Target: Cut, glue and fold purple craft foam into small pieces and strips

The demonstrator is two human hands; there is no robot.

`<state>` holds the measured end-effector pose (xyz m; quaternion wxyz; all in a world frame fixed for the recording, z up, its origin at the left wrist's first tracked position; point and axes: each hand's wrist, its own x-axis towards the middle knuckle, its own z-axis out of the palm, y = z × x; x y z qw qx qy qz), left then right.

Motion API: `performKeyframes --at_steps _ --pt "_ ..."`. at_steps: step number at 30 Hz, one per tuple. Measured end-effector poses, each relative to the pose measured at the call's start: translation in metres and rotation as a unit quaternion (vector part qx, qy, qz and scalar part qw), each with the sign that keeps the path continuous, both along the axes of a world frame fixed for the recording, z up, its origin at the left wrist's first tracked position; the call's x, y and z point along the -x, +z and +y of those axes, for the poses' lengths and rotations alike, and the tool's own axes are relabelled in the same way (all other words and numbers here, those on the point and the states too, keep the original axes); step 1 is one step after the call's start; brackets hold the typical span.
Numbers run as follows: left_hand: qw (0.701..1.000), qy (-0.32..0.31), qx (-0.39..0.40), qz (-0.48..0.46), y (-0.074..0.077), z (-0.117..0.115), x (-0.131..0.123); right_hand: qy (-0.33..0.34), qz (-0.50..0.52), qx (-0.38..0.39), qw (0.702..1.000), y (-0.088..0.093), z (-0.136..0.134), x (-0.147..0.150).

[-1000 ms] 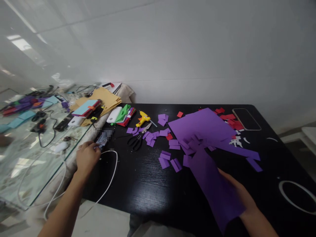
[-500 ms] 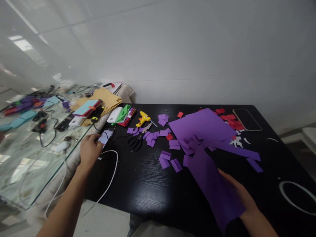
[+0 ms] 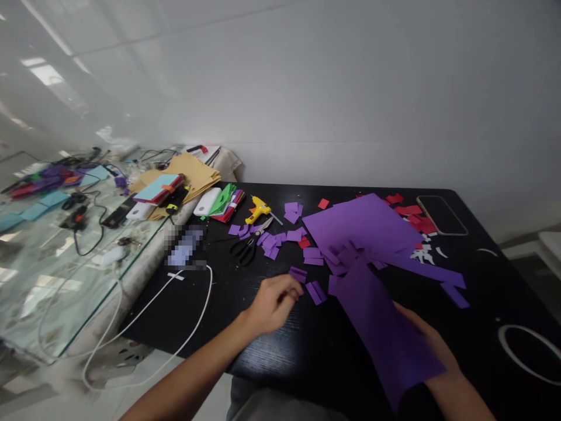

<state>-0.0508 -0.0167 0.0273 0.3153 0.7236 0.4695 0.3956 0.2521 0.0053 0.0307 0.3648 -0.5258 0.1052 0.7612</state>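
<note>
My right hand (image 3: 432, 342) grips a long purple sheet (image 3: 381, 327) from its right side; most of the fingers are hidden behind it. The sheet slants up toward a larger purple sheet (image 3: 359, 225) lying flat. Over the table's middle, my left hand (image 3: 274, 301) has curled fingers with the tips close together, right at some small purple pieces (image 3: 298, 275); whether anything is pinched is hidden. Just right of it lies a folded purple piece (image 3: 316, 292). Black-handled pliers (image 3: 246, 248) and a yellow glue gun (image 3: 258, 209) rest farther back.
A blurred bluish phone-like thing (image 3: 186, 247) and a looped white cable (image 3: 205, 310) are at left. Red scraps (image 3: 409, 210), white scraps (image 3: 422, 253) and a dark phone (image 3: 442, 215) lie at right. A white ring (image 3: 502, 345) sits near the right edge. Glass tabletop (image 3: 52, 280) adjoins the left.
My left hand has left the phone-like thing at the left and moved right to the small purple pieces. My right hand still holds the long purple sheet in about the same place.
</note>
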Motion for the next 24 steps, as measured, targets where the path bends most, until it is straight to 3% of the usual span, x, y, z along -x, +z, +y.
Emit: performKeyframes --at_steps 7,12,15,17,20,22,24 --pt "0.997 -0.076 -0.033 -0.003 -0.017 0.011 -0.037 -0.004 -0.007 0.006 1.0 -0.001 0.001 0.001" --pt "0.994 -0.041 -0.097 0.009 -0.015 0.001 -0.031 -0.017 -0.037 0.016 0.999 0.002 0.001 0.004" --pt "0.988 0.076 -0.124 0.052 -0.002 -0.004 0.013 -0.014 -0.021 0.018 1.0 0.0 0.001 0.003" --pt "0.963 0.219 -0.12 0.104 0.006 -0.006 0.064 -0.009 -0.01 0.012 1.0 -0.005 0.001 0.0" --pt "0.861 0.46 -0.062 0.209 0.012 -0.009 0.155 0.006 0.004 0.009 1.0 -0.014 0.0 -0.006" --pt "0.804 0.527 0.019 0.276 0.01 -0.011 0.207 0.017 0.014 0.001 1.0 -0.02 0.0 -0.01" --pt "0.774 0.538 0.106 0.316 0.005 -0.013 0.244 0.023 0.011 -0.017 1.0 -0.023 -0.001 -0.012"
